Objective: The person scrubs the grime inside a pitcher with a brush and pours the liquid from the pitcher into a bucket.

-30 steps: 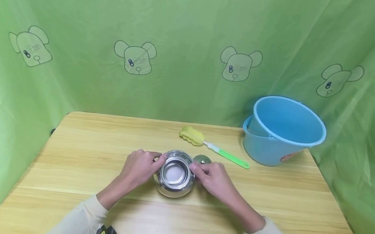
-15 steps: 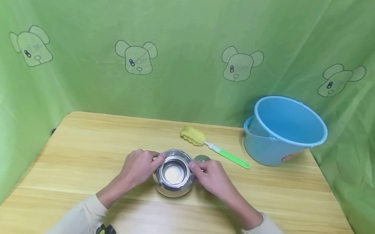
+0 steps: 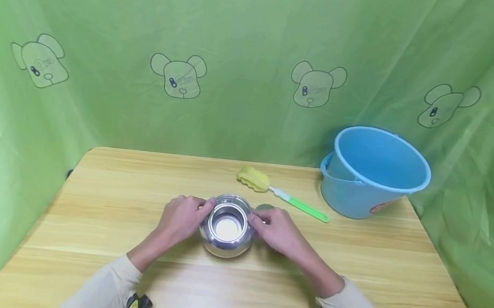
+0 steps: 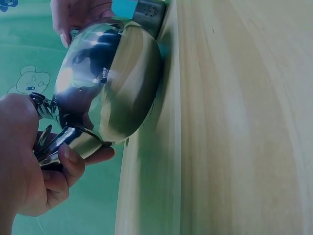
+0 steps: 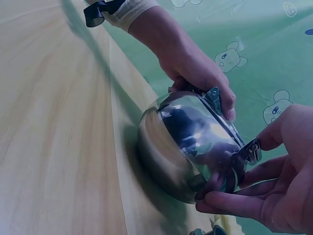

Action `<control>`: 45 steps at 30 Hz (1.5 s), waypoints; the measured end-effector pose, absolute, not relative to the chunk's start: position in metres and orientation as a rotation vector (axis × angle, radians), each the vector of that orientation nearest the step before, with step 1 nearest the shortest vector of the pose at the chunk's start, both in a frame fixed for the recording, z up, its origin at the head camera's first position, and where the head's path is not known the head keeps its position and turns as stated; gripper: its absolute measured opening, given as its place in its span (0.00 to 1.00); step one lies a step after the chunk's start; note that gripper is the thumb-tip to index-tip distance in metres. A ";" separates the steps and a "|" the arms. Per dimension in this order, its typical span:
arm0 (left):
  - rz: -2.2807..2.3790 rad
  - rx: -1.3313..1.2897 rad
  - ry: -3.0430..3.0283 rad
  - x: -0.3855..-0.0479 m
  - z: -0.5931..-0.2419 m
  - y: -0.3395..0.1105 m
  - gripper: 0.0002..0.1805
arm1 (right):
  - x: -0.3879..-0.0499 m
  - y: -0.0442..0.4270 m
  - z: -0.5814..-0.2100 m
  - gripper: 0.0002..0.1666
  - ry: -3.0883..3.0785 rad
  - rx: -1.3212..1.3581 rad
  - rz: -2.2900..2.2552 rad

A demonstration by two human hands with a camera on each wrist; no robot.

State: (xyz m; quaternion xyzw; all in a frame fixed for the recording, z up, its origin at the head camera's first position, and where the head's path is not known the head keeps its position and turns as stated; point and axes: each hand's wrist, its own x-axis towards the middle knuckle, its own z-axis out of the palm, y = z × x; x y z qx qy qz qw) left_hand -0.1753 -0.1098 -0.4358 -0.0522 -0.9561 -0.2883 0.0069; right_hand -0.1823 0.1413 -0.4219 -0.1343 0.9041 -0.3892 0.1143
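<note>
A shiny, round-bellied metal pot with a spout is between my two hands, its open mouth facing up and showing a bright inner bottom. My left hand grips its left side; in the left wrist view, the fingers curl round the short spout and the thumb lies over a small metal lug. On the opposite side, my right hand pinches another lug between thumb and fingers. Whether the pot's base touches the table, I cannot tell. A round lid lies behind the right hand, mostly hidden.
Behind the pot lies a brush with a yellow sponge head and a green handle. A blue bucket stands at the table's back right corner. Green patterned cloth hangs around the wooden table.
The pot has shifted slightly left and away from me, with both hands still holding it. My right hand now covers more of the lid. Brush and bucket have stayed put.
</note>
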 end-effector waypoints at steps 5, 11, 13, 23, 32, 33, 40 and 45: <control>-0.926 -0.134 -3.005 -0.178 -0.437 -0.110 0.32 | -0.184 0.141 -0.421 0.24 2.627 -0.393 -1.147; -0.959 -0.101 -3.023 -0.180 -0.440 -0.111 0.33 | -0.185 0.141 -0.421 0.24 2.596 -0.378 -1.145; -0.968 -0.098 -3.026 -0.180 -0.440 -0.111 0.33 | -0.185 0.142 -0.421 0.24 2.588 -0.372 -1.143; -0.996 -0.097 -3.032 -0.182 -0.441 -0.111 0.34 | -0.189 0.144 -0.423 0.24 2.556 -0.388 -1.146; -1.010 -0.080 -3.037 -0.185 -0.440 -0.111 0.34 | -0.195 0.146 -0.425 0.23 2.501 -0.395 -1.169; -1.012 -0.075 -3.038 -0.185 -0.440 -0.111 0.34 | -0.195 0.147 -0.425 0.22 2.495 -0.398 -1.174; -1.010 -0.066 -3.050 -0.186 -0.439 -0.111 0.34 | -0.196 0.148 -0.426 0.22 2.472 -0.415 -1.193; -1.000 -0.050 -3.060 -0.187 -0.439 -0.110 0.34 | -0.198 0.148 -0.428 0.22 2.464 -0.391 -1.199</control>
